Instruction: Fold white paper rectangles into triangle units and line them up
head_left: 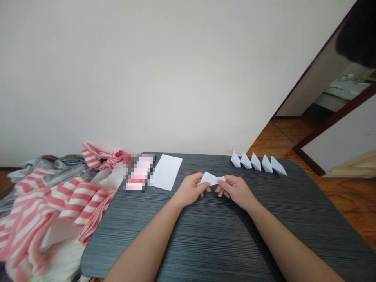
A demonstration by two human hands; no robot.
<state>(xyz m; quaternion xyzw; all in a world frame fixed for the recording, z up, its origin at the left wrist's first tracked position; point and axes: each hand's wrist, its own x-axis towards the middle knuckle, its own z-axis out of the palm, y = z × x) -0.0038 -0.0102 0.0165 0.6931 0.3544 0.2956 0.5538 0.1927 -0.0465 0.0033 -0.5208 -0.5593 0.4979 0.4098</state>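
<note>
Between my two hands is a small piece of folded white paper (209, 178), its upper edge rising to a point on the left. My left hand (194, 189) pinches its left part, thumb on the near face. My right hand (235, 189) grips the right end between thumb and fingers. The paper is held just over the dark table, and its underside is hidden by my fingers. To the right stand several folded paper boats (255, 162) in a row near the table's back edge. Left of my hands lies a stack of plain white paper (168, 171).
A blurred-out pink and white object (139, 172) lies beside the white paper on the dark wood-grain table (205, 239). Red-and-white striped cloth (79, 196) is heaped along the table's left side. A white wall (176, 78) rises behind; a doorway opens at the right over wooden flooring (346, 196).
</note>
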